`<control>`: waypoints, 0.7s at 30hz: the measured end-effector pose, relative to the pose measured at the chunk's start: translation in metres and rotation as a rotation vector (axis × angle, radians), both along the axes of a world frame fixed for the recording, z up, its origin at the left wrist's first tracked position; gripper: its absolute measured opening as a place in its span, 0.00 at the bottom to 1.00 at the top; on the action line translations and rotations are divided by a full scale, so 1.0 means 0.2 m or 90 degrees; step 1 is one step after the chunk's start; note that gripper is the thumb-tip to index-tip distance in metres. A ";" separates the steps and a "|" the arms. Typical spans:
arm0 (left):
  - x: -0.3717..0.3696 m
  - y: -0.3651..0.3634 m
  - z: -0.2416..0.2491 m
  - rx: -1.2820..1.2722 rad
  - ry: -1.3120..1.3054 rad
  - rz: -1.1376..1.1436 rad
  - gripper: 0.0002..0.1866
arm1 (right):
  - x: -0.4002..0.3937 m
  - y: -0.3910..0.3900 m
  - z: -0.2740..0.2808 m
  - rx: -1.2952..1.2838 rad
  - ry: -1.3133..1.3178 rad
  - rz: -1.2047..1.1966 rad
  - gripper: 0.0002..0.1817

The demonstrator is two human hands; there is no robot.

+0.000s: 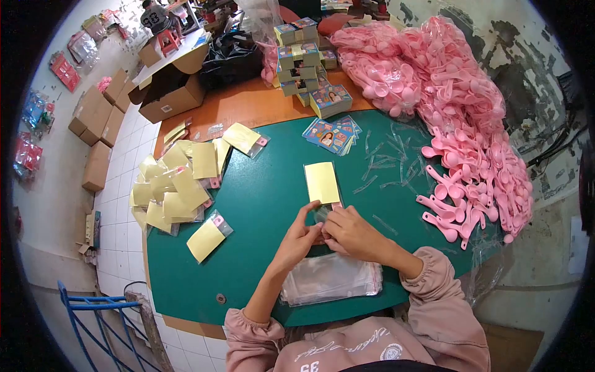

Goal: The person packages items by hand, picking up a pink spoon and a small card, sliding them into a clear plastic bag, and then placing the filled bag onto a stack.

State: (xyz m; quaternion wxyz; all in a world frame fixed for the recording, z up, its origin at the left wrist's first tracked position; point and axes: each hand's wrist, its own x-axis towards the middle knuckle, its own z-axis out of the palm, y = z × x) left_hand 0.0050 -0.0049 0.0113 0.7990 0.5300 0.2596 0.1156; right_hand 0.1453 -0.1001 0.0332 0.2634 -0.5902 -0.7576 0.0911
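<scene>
Both hands meet over the green tabletop (260,204) at a clear bag holding a yellow card (321,183) and something pink at its lower end. My left hand (302,235) reaches over the bag's lower left corner with its index finger stretched toward the card. My right hand (350,232) has its fingers pinched together at the bag's lower end, on the bag's plastic. Just below the hands lies a stack of empty clear bags (333,278). Printed cards (331,134) are fanned out beyond the yellow card.
Filled bags with yellow cards (173,189) are heaped at left. Pink spoons (455,186) spill from large bags at right. Bundled card stacks (299,59), an open carton (167,99) and a black bag (232,54) stand behind. Clear plastic strips (396,158) lie right of centre.
</scene>
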 end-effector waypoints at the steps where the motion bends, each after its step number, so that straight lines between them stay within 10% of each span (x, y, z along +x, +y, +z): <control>1: -0.01 0.01 -0.02 0.033 0.031 -0.012 0.25 | -0.01 0.00 0.00 -0.008 -0.025 0.012 0.08; 10: -0.04 0.04 0.04 0.034 0.023 -0.040 0.14 | 0.57 -0.07 0.23 -0.168 0.561 0.065 0.07; 11: -0.03 0.03 0.05 0.023 0.011 -0.062 0.12 | 0.74 -0.07 0.23 -0.188 0.509 -0.071 0.06; 13: -0.02 0.03 0.06 0.024 -0.006 -0.079 0.12 | 1.12 -0.18 -0.07 0.171 -0.261 -0.404 0.09; 16: -0.02 0.04 0.07 -0.006 -0.007 -0.068 0.11 | 0.96 -0.30 0.06 -0.056 -0.322 -0.610 0.13; 18: 0.00 0.02 0.07 -0.013 0.006 -0.060 0.11 | 0.72 -0.24 0.07 0.126 -0.208 -0.371 0.22; 21: 0.01 -0.01 0.06 -0.059 -0.036 -0.060 0.11 | 0.27 -0.15 0.10 -0.047 0.142 -0.153 0.18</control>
